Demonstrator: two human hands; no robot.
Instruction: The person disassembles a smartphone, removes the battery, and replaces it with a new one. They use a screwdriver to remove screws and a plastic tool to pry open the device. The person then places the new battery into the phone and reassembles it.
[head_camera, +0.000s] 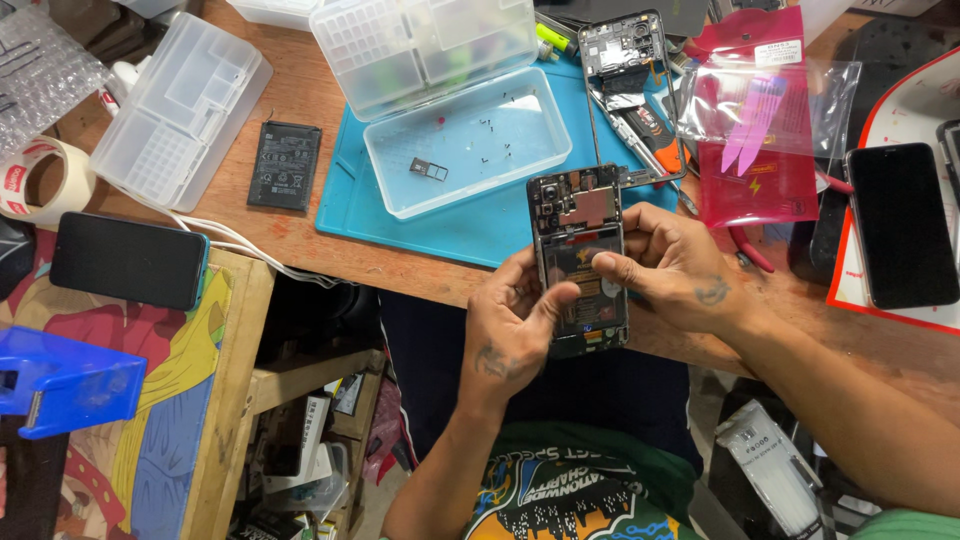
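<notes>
An opened phone with its back cover off (578, 215) shows its circuit board and battery, held upright over my lap. My left hand (512, 322) grips its lower left edge, thumb laid across the battery. My right hand (672, 262) holds the right side, thumb and forefinger pinching at the battery's top. A second opened phone frame (630, 75) lies on the blue mat (350, 195) behind. A loose black battery (284, 165) rests on the wooden table to the left.
A clear plastic tray (470, 150) with small screws and a card tray sits on the mat under an open lid. Pink antistatic bags (765, 125) lie right, beside a dark phone (902, 225). Another phone (128, 260), a tape roll (40, 180) and a blue dispenser (65, 385) are left.
</notes>
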